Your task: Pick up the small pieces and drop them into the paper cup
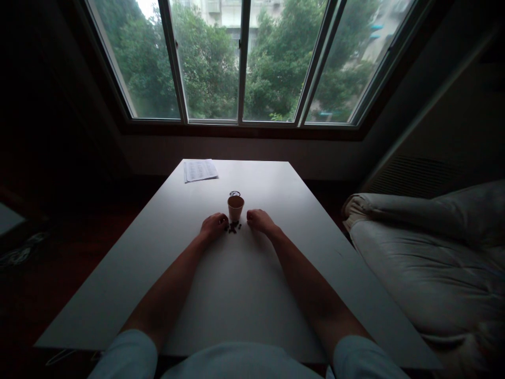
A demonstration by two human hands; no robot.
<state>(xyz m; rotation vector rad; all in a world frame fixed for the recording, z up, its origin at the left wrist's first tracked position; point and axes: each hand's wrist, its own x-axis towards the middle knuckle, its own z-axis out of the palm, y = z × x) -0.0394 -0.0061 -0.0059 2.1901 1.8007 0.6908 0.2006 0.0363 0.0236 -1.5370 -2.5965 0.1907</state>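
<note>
A paper cup (235, 209) stands upright on the white table, its open top toward me. Right in front of it lies a small heap of dark bean-sized pieces (233, 227); their kind is too small to tell. My left hand (215, 225) rests on the table at the left of the cup, fingers curled together at the edge of the heap. On the other side, my right hand (259, 219) is closed, its fingertips a little right of the cup and pieces. Whatever either hand's fingers may hold is hidden. A thin dark loop (234, 193) shows just behind the cup.
Printed sheets of paper (200, 170) lie at the far left corner of the white table (244, 300). Beyond the table's far edge is a wide window (240, 63). A pale padded sofa (426, 252) stands close along the right side.
</note>
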